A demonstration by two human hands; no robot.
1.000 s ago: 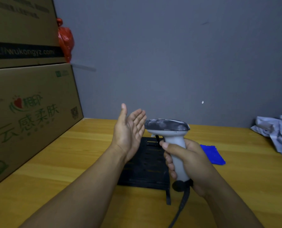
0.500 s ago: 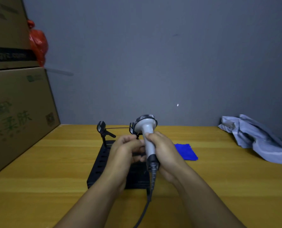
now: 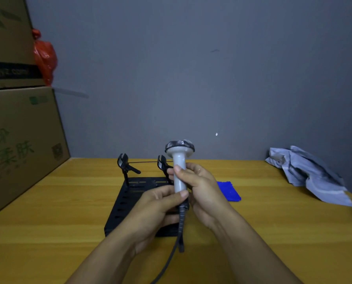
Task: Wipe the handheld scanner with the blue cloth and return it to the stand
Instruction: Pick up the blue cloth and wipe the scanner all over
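Note:
The handheld scanner [image 3: 179, 160] is upright over the black stand, white handle below a grey head, its dark cable [image 3: 177, 240] hanging toward me. My right hand [image 3: 201, 191] grips the handle from the right. My left hand [image 3: 156, 206] pinches the bottom of the handle with thumb and fingers. The black stand [image 3: 126, 203] is a flat slotted base with two upright clips [image 3: 123, 162] at its far edge. The blue cloth [image 3: 229, 191] lies flat on the table to the right of my hands, untouched.
The wooden table [image 3: 58, 212] meets a grey wall. Stacked cardboard boxes [image 3: 17, 140] stand at the left, a red plastic bag [image 3: 45, 56] behind them. A crumpled grey-white cloth [image 3: 308, 173] lies at the far right.
A second ago my left hand was open beside the scanner; it has come in and closed on the handle's lower end. The scanner turned upright, head away from me.

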